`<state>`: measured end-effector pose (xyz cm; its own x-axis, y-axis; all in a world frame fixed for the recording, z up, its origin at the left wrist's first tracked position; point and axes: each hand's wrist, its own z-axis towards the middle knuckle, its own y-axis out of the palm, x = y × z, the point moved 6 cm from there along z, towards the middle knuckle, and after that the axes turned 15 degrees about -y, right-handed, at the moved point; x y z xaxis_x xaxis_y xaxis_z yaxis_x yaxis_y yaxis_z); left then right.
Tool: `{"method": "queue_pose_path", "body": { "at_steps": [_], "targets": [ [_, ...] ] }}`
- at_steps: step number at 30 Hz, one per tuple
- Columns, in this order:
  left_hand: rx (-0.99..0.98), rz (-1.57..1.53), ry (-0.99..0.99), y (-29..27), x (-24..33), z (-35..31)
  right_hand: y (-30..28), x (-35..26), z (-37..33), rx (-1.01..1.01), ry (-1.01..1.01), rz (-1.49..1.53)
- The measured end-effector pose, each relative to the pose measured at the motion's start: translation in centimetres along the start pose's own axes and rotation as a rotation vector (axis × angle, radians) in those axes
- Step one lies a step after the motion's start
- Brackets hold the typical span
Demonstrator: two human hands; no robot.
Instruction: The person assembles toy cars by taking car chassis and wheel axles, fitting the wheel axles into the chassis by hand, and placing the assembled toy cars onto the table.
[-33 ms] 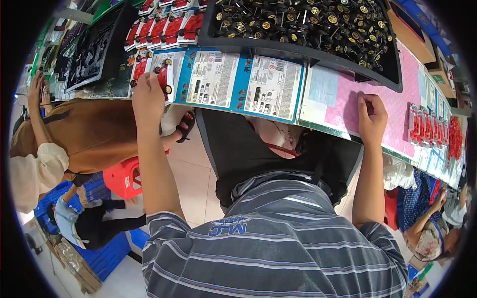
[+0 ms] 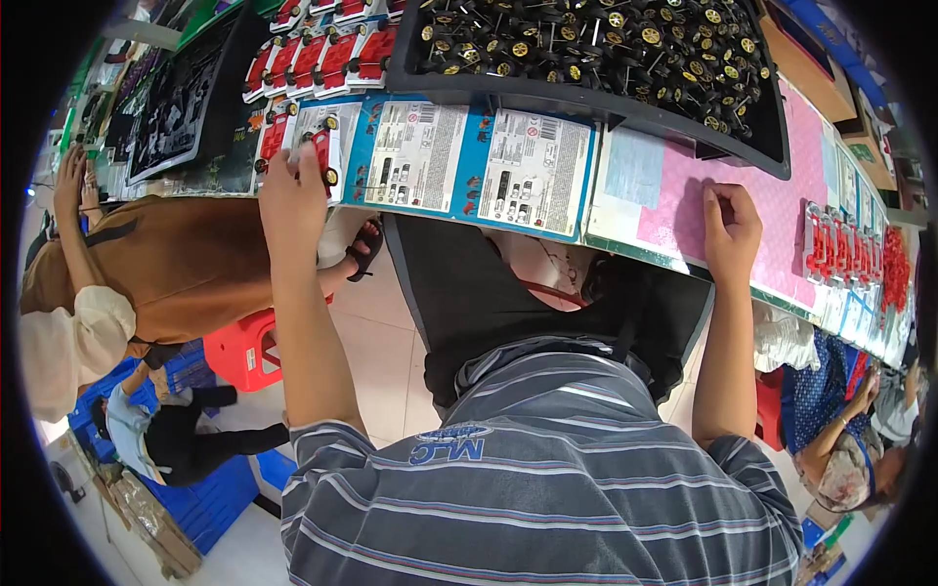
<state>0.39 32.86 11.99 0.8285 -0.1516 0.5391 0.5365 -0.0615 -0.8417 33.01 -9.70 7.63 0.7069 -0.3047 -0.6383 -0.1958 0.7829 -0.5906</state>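
If bumped by the left hand [image 2: 294, 193] (grip cannot be told), the toy car [image 2: 324, 146] could be tipped; the right hand [image 2: 733, 223] is curled closed.

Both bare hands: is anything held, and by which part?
Left hand overlaps the left side of a red and white toy car; a grip cannot be told. Curled right hand shows nothing held.

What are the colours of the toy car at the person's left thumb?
The toy car is red and white, seen best in the head view.
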Motion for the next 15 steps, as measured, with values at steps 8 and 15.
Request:
{"method": "queue_pose_path", "body": {
  "at_steps": [8, 15],
  "targets": [
    [0.049, 0.106, 0.028, -1.1, -0.5, -3.4, 0.4, -0.3, -0.5, -0.004, -0.03, 0.046],
    [0.113, 0.199, 0.095, -0.7, -1.1, 0.3, 0.0, -0.7, -0.2, -0.02, -0.032, 0.036]
  ]
}}
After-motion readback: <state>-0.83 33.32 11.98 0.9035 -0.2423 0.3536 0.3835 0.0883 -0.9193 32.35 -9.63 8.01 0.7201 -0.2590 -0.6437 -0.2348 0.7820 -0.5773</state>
